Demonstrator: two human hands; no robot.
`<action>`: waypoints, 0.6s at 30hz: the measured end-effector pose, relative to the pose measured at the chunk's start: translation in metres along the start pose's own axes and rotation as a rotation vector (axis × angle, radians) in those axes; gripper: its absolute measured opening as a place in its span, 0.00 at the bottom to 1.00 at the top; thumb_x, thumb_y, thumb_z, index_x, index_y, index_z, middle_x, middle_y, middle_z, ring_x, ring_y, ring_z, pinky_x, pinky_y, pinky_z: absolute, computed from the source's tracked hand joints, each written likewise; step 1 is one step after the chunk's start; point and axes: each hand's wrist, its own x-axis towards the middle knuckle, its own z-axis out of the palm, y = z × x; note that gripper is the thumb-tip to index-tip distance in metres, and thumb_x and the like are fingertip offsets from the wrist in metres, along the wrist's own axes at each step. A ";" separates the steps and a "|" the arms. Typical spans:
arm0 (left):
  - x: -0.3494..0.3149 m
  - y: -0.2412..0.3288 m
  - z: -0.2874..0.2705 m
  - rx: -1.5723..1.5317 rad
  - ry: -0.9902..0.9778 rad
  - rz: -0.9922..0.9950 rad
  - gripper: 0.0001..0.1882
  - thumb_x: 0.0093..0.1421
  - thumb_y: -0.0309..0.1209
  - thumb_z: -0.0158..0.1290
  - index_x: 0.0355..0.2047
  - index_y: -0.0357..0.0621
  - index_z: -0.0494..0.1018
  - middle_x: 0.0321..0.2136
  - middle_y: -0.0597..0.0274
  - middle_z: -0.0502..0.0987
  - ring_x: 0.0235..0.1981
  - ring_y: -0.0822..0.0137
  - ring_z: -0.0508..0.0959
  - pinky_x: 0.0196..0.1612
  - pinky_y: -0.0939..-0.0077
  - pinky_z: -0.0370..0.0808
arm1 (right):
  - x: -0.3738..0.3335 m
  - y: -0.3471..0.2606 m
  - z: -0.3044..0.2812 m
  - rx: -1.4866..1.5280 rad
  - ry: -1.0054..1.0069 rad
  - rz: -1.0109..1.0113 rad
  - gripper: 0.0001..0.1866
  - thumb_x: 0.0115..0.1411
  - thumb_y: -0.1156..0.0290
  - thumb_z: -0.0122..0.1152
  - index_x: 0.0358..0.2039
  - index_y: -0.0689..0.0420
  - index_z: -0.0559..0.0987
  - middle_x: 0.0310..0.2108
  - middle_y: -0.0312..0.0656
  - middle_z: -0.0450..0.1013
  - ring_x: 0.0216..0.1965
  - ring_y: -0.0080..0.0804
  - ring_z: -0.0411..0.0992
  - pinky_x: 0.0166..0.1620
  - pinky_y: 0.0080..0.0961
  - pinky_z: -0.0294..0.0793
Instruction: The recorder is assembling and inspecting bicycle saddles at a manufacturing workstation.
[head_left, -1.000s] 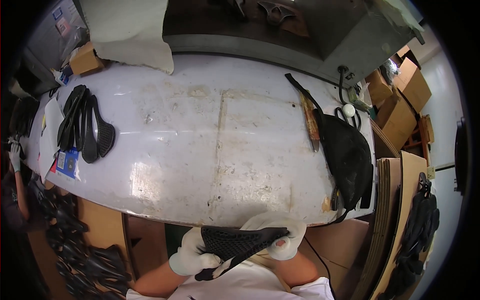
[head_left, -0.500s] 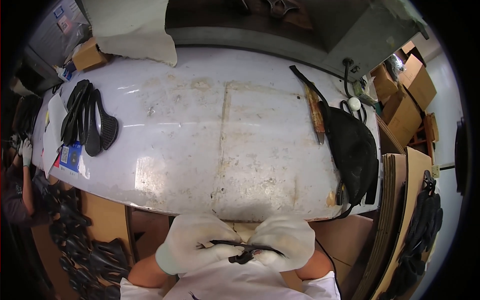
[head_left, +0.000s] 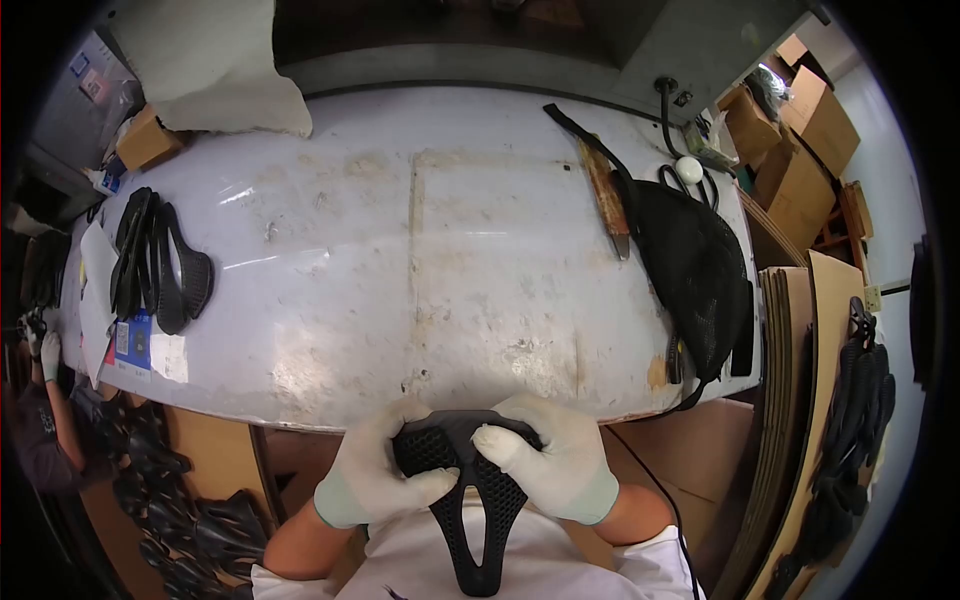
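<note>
Both my hands wear white gloves with pale green cuffs. Between them, just off the table's near edge, is a black bicycle saddle [head_left: 502, 500] with honeycomb-like padding and a long central slot. Its narrow nose points toward me and its wide end faces the table. My left hand [head_left: 375, 465] grips the left side of the wide end, thumb across the padding by the slot. My right hand [head_left: 560, 465] holds the other side, its thumb on top. The fingers beneath the saddle are hidden.
More black saddles [head_left: 180, 290] lie on the white table [head_left: 340, 330] at left. A black mesh bag [head_left: 690, 270] and a knife with a wrapped handle [head_left: 606, 195] lie at right. Cardboard sheets [head_left: 785, 350] stand beside the table. A co-worker's gloved hand [head_left: 50, 355] shows far left.
The saddle was edge-on and low against my body; now its padded top faces up, with its nose toward me. My hands have shifted to its sides. The whole view has moved slightly.
</note>
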 end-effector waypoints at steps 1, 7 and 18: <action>-0.001 0.000 0.001 0.007 0.003 -0.032 0.25 0.49 0.29 0.71 0.45 0.34 0.73 0.30 0.67 0.78 0.30 0.78 0.74 0.33 0.78 0.73 | -0.001 0.000 0.000 0.001 0.000 0.008 0.25 0.65 0.48 0.66 0.39 0.62 0.85 0.28 0.47 0.81 0.30 0.35 0.82 0.36 0.30 0.80; 0.001 -0.007 0.003 0.168 0.069 -0.009 0.26 0.47 0.34 0.72 0.42 0.35 0.73 0.29 0.65 0.77 0.30 0.78 0.75 0.34 0.77 0.75 | 0.000 0.000 -0.004 -0.030 -0.076 0.086 0.22 0.65 0.54 0.67 0.41 0.64 0.84 0.34 0.45 0.80 0.35 0.27 0.78 0.41 0.26 0.78; -0.005 0.035 0.005 0.282 -0.154 -0.059 0.27 0.58 0.42 0.68 0.48 0.33 0.73 0.30 0.54 0.83 0.32 0.65 0.84 0.39 0.70 0.79 | 0.005 0.030 -0.032 -0.078 -0.347 -0.095 0.28 0.54 0.56 0.77 0.45 0.66 0.79 0.35 0.43 0.77 0.35 0.28 0.75 0.39 0.26 0.76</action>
